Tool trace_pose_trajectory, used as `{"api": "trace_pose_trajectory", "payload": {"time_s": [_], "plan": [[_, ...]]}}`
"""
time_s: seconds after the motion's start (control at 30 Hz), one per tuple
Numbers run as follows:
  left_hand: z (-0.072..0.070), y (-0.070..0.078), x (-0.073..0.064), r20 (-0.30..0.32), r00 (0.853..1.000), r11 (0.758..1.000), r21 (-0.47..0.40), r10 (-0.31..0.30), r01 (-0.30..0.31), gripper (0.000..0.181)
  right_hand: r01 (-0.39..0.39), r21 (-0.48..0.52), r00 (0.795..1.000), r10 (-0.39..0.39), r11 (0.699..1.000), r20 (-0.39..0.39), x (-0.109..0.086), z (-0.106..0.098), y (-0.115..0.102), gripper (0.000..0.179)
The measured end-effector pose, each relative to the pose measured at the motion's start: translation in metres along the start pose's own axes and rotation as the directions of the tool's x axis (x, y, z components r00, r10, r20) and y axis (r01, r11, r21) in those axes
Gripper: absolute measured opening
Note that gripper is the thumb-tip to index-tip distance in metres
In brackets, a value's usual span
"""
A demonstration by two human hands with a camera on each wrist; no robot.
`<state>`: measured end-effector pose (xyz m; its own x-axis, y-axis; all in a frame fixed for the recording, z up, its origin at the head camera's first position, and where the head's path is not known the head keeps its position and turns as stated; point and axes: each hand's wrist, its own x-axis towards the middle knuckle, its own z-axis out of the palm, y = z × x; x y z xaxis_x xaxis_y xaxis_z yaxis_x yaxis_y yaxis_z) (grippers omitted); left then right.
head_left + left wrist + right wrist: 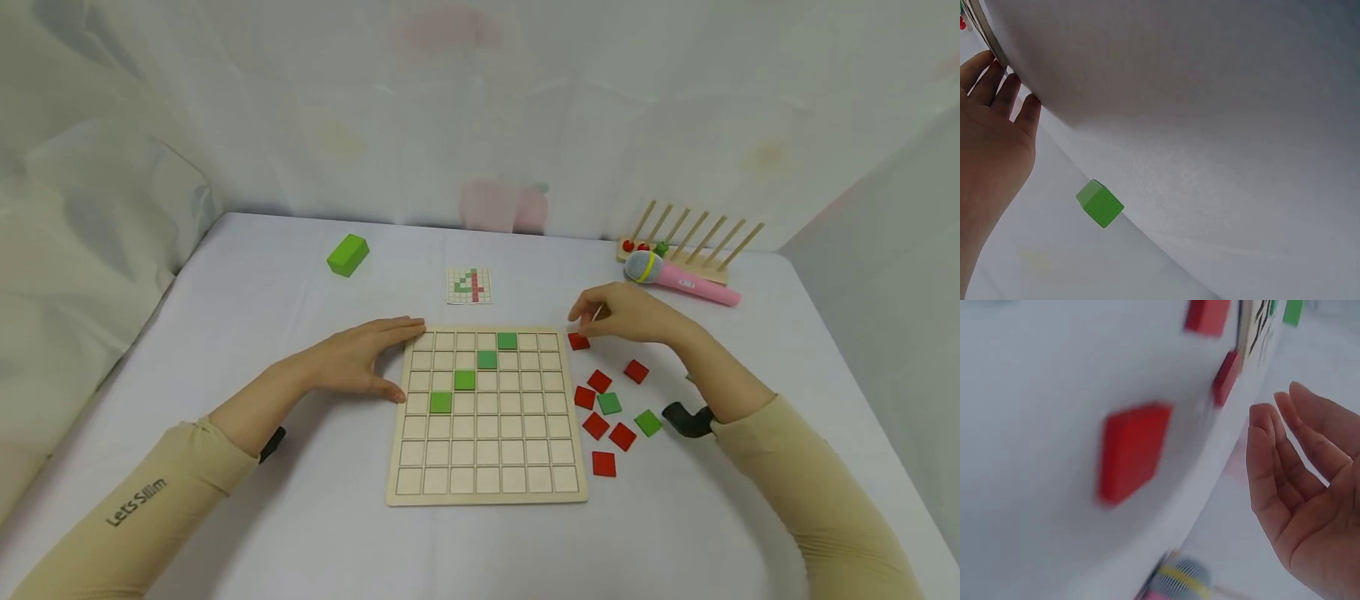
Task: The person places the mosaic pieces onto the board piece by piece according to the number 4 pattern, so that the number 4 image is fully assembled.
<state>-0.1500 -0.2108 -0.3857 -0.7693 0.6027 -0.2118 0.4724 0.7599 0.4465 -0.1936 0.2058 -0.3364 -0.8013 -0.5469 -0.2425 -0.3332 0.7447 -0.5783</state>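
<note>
A wooden grid board (pixel 399 467) lies in the middle of the table, with several green tiles (pixel 465 380) set diagonally in its cells. My left hand (pixel 360 358) rests at the board's upper left edge, thumb and fingers spread along it. Above the upper right corner hovers my right hand (pixel 626 312), its fingers loosely bent over a red tile (pixel 579 342). In the right wrist view, nothing shows between the fingers of that hand (pixel 1304 469), and the nearest red tile (pixel 1225 378) lies apart from them.
Loose red tiles (pixel 596 426) and green tiles (pixel 648 422) are scattered right of the board. Behind it lies a small pattern card (pixel 468 286). A green block (pixel 348 255) stands at the back left. A pink microphone (pixel 693 286) leans by a wooden peg stand (pixel 716 272) at the back right.
</note>
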Motion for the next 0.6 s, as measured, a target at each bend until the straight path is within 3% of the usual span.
{"api": "trace_pose_trajectory", "payload": {"time_s": [0.3,0.6], "plan": [[0.0,0.001,-0.001,0.005,1.0,1.0,-0.001,-0.009,0.009,0.108,-0.083,0.002,0.996,0.083,0.997,-0.022,-0.047,-0.017,0.06,0.02],[-0.001,0.001,-0.002,0.005,1.0,1.0,-0.003,-0.019,0.019,0.108,-0.167,0.081,0.985,0.163,0.983,0.061,-0.081,-0.033,0.091,0.024]]}}
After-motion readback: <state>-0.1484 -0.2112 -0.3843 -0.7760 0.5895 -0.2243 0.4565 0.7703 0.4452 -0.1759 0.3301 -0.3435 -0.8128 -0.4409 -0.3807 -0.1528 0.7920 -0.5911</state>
